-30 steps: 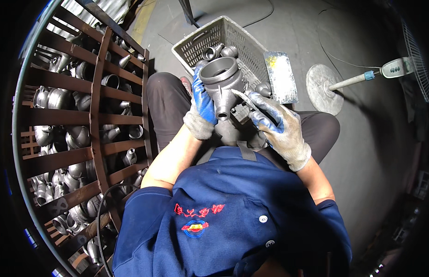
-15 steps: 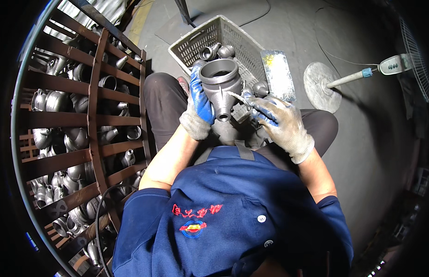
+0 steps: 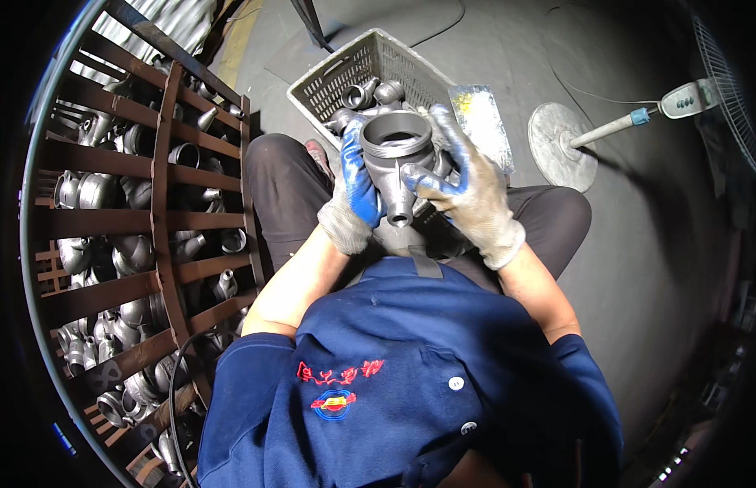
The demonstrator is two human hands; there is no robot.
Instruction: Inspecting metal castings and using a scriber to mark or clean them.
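Observation:
I hold a grey cast metal pipe fitting (image 3: 397, 159) in front of my chest, its wide round mouth facing up and a small spout pointing toward me. My left hand (image 3: 353, 191), in a blue-and-grey work glove, grips its left side. My right hand (image 3: 467, 191), gloved the same way, wraps its right side with the fingers over the rim. Just beyond the fitting stands a grey plastic basket (image 3: 345, 77) with several similar metal fittings in it.
A rust-brown metal cage (image 3: 162, 211) at my left is packed with several grey castings. A standing fan (image 3: 638, 122) with a round base is on the concrete floor at the right. A yellow-flecked flat package (image 3: 480, 122) lies beside the basket.
The fitting has been turned in my hands so its small spout now points toward me. My right hand has shifted up over its right side and rim.

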